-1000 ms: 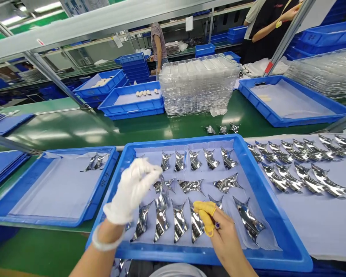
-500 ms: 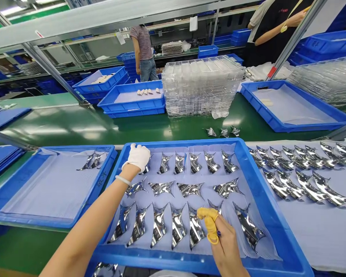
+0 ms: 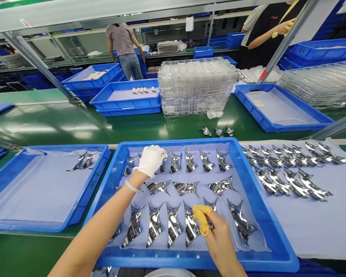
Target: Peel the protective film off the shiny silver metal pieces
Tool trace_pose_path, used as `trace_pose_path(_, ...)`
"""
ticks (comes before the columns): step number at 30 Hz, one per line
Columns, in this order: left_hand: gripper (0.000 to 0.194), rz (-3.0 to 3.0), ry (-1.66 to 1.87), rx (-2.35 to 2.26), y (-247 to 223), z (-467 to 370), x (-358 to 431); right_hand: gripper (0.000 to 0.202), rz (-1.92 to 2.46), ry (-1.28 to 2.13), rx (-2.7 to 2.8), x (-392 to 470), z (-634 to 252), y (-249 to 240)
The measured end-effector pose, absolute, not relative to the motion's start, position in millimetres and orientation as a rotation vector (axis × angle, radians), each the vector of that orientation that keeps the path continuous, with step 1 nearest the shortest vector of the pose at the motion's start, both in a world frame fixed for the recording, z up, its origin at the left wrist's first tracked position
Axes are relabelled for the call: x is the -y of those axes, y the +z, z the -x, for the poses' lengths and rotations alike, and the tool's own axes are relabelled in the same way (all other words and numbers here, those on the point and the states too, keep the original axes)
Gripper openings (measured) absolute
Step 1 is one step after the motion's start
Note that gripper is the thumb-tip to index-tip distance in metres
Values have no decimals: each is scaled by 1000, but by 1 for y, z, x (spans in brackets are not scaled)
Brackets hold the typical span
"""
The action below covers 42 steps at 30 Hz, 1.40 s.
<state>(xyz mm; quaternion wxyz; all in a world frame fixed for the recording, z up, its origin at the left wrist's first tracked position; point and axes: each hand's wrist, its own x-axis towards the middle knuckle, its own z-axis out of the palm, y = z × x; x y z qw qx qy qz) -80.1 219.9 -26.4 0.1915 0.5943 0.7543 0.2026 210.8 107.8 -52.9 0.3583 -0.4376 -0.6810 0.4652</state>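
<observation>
A blue tray [image 3: 190,263] lined with pale sheet holds three rows of shiny chrome pieces with pointed corners. My left hand [image 3: 150,161], in a white glove, is over the back row with its fingers curled down. A chrome piece [image 3: 163,166] shows right beside its fingertips; whether they grip it is hidden. My right hand [image 3: 216,231] wears yellow finger covers and is closed at the front row. A small dark blue end pokes out between its fingers; the rest is concealed. Close to its left lies a front-row chrome piece [image 3: 190,225].
More chrome pieces [image 3: 291,179] lie on white sheeting at right. Another blue tray [image 3: 102,169] stands at left with a few pieces. Behind are stacked clear plastic trays [image 3: 197,90], blue bins [image 3: 127,104] and a slanted metal post [image 3: 288,42]. Two people stand farther back.
My left hand has shifted right along the back row, uncovering pieces at the left end. My right hand stays by the front row. The view has turned slightly, and one person behind has moved left.
</observation>
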Motion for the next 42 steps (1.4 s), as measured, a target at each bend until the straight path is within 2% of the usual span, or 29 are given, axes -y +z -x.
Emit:
trace_pose_path(6,49,-1318,1144,-1574,5,37,-141,51,1100,1694,1269,-107,-190,-34)
trace_pose_path(11,54,-1031,1330,-1399,-2,-8,-95,50,903,1996,1172,-106,-180,-19)
trace_pose_path(14,52,-806,1418,-1377,-4,-19,-84,50,887,2060,1134,-103,-183,-14)
trace_pose_path(19,47,-770,1470,-1534,-3,-21,-67,36,938,1736,1319,-102,-190,-3)
trace_pose_path(24,72,-916,1473,-1611,-7,-27,-57,23,803,1279,1697,-102,-193,8)
trace_pose_path(25,70,-956,1501,-1634,-7,-28,-57,22,767,1174,1779,-101,-194,7)
trace_pose_path(28,48,-1101,1646,-1643,-3,-29,-59,23,674,801,1980,-97,-199,0)
trace_pose_path(32,30,-1300,1756,-1670,4,-25,-60,34,577,445,2038,-96,-203,-10)
trace_pose_path(37,28,-1403,1740,-1638,7,-22,-56,32,489,328,2015,-100,-203,-11)
trace_pose_path(42,27,-1262,1765,-1606,7,-23,-50,33,498,291,2025,-102,-204,-15)
